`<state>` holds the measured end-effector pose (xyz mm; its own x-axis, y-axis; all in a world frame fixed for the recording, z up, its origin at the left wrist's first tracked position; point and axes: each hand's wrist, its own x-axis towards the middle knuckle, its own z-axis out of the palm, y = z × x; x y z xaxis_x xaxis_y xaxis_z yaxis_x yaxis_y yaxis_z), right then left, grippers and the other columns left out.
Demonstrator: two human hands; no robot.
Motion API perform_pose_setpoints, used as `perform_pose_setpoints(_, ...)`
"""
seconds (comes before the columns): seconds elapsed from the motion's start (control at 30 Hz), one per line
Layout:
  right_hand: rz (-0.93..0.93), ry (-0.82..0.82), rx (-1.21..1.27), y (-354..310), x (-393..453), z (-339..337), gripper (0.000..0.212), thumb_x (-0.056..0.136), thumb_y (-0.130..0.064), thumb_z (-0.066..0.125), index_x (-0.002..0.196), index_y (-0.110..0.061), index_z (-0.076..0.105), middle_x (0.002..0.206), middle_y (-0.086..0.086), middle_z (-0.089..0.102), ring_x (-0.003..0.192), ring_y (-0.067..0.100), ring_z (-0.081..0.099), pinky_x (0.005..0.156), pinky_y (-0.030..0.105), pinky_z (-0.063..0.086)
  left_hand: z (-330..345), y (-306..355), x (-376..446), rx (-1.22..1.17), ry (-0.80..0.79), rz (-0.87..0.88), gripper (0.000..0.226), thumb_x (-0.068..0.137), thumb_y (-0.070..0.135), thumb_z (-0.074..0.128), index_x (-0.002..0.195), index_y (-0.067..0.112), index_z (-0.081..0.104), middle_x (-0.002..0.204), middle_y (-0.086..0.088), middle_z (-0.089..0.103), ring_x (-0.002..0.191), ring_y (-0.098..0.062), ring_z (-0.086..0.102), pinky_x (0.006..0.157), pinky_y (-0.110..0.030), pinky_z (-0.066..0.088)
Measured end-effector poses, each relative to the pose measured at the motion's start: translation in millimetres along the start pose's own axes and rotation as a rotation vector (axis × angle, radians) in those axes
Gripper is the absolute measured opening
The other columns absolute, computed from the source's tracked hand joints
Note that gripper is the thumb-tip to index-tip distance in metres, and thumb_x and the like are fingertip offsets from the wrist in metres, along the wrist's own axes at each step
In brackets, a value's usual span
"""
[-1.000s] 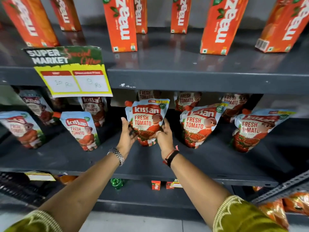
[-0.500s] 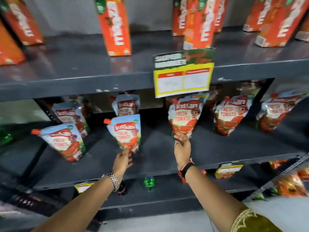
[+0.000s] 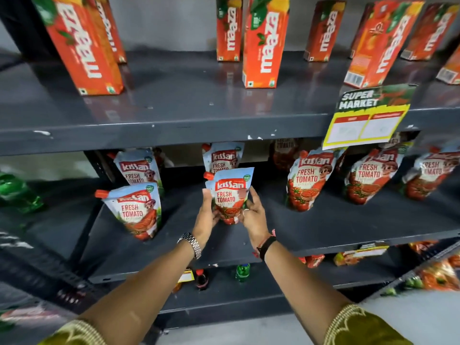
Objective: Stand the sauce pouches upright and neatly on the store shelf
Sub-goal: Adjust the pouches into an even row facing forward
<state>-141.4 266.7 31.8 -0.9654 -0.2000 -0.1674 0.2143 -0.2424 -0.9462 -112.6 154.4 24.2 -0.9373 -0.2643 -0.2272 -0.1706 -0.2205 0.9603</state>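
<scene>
Now holding one sauce pouch [image 3: 230, 195] upright between both hands on the middle shelf [image 3: 323, 227].

Largest first: dark grey shelf unit, upper shelf [image 3: 174, 113] carrying tall orange juice cartons [image 3: 265, 43], most upright, some leaning. Hanging off its front edge at right, a yellow price tag [image 3: 366, 120] reading "SUPER MARKET". Below, on the middle shelf, more tomato pouches: one [image 3: 135, 210] front left with its orange spout tilted leftward, one [image 3: 139, 168] behind it, one [image 3: 222, 156] directly behind the held pouch, others [image 3: 307, 180] leaning in a row to the right. Held pouch near the shelf's front half, base at or just above the surface; cannot tell which. Left hand [image 3: 205, 217], fingers curled against the pouch's left side; right hand [image 3: 254, 215], fingers spread along its right side. Smallest: metal watch [image 3: 191, 244] on the left wrist, black band [image 3: 266, 246] on the right.
</scene>
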Motion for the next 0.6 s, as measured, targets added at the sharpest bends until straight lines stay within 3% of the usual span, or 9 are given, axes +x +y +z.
perform_pose_setpoints(0.07, 0.012, 0.020, -0.006, 1, 7, -3, 0.069, 0.081, 0.020, 0.044, 0.138, -0.019, 0.037, 0.135, 0.014, 0.053, 0.124, 0.030, 0.052, 0.084, 0.034, 0.051, 0, 1, 4, -0.018, 0.010, -0.012, 0.048, 0.089, 0.059, 0.017, 0.120, 0.034, 0.044, 0.106, 0.018, 0.054, 0.098, -0.005, 0.057, 0.092, -0.026, 0.043)
perform_pose_setpoints(0.17, 0.057, 0.067, 0.009, 9, 10, -7, 0.065, 0.083, 0.020, 0.038, 0.140, -0.009, 0.033, 0.143, 0.016, 0.044, 0.130, 0.030, 0.045, 0.102, 0.043, 0.046, -5, -1, 6, 0.009, 0.013, 0.003, 0.054, 0.091, 0.056, 0.016, 0.135, 0.031, 0.034, 0.127, 0.011, 0.046, 0.119, -0.018, 0.050, 0.098, -0.029, 0.037)
perform_pose_setpoints(0.2, 0.078, 0.100, -0.002, 13, 9, -7, 0.061, 0.084, 0.020, 0.036, 0.139, -0.005, 0.033, 0.143, 0.017, 0.043, 0.131, 0.030, 0.044, 0.100, 0.040, 0.046, -9, -3, 5, 0.018, 0.035, 0.000, 0.058, 0.092, 0.054, 0.017, 0.141, 0.025, 0.028, 0.139, 0.005, 0.041, 0.128, -0.024, 0.045, 0.101, -0.032, 0.036)
perform_pose_setpoints(0.27, 0.114, 0.200, -0.036, 24, 5, -10, 0.053, 0.085, 0.018, 0.035, 0.135, 0.000, 0.039, 0.140, 0.018, 0.046, 0.128, 0.029, 0.046, 0.082, 0.026, 0.049, -21, -11, 1, 0.030, 0.114, -0.015, 0.060, 0.094, 0.048, 0.022, 0.145, 0.016, 0.023, 0.151, -0.005, 0.031, 0.133, -0.031, 0.040, 0.104, -0.035, 0.036)
perform_pose_setpoints(0.33, 0.118, 0.282, -0.034, 35, -1, -10, 0.045, 0.085, 0.016, 0.035, 0.126, 0.004, 0.047, 0.133, 0.022, 0.052, 0.119, 0.030, 0.051, 0.075, 0.024, 0.046, -41, -22, -8, 0.038, 0.197, -0.020, 0.056, 0.095, 0.041, 0.029, 0.143, 0.012, 0.029, 0.151, -0.008, 0.033, 0.131, -0.031, 0.043, 0.102, -0.034, 0.038)
perform_pose_setpoints(0.43, 0.086, 0.315, -0.025, 49, -8, 0, 0.034, 0.084, 0.016, 0.036, 0.106, 0.003, 0.059, 0.115, 0.026, 0.061, 0.104, 0.031, 0.057, 0.089, 0.037, 0.049, -83, -33, -27, 0.119, 0.277, 0.002, 0.042, 0.095, 0.025, 0.039, 0.134, 0.009, 0.043, 0.140, -0.011, 0.047, 0.121, -0.027, 0.052, 0.097, -0.034, 0.042)
perform_pose_setpoints(0.5, 0.093, 0.251, -0.078, 55, -12, 17, 0.036, 0.083, 0.016, 0.033, 0.096, -0.002, 0.062, 0.104, 0.020, 0.063, 0.099, 0.031, 0.059, 0.087, 0.035, 0.050, -116, -36, -40, 0.198, 0.359, 0.010, 0.030, 0.094, 0.014, 0.045, 0.122, 0.009, 0.053, 0.125, -0.012, 0.057, 0.112, -0.028, 0.057, 0.098, -0.041, 0.045)
perform_pose_setpoints(0.6, 0.121, 0.079, -0.137, 63, -16, 57, 0.040, 0.084, 0.016, 0.032, 0.107, 0.002, 0.061, 0.112, 0.023, 0.063, 0.109, 0.032, 0.059, 0.089, 0.034, 0.048, -161, -32, -55, 0.254, 0.542, -0.007, 0.021, 0.091, 0.014, 0.048, 0.110, 0.010, 0.057, 0.119, -0.016, 0.061, 0.114, -0.036, 0.056, 0.101, -0.051, 0.043)
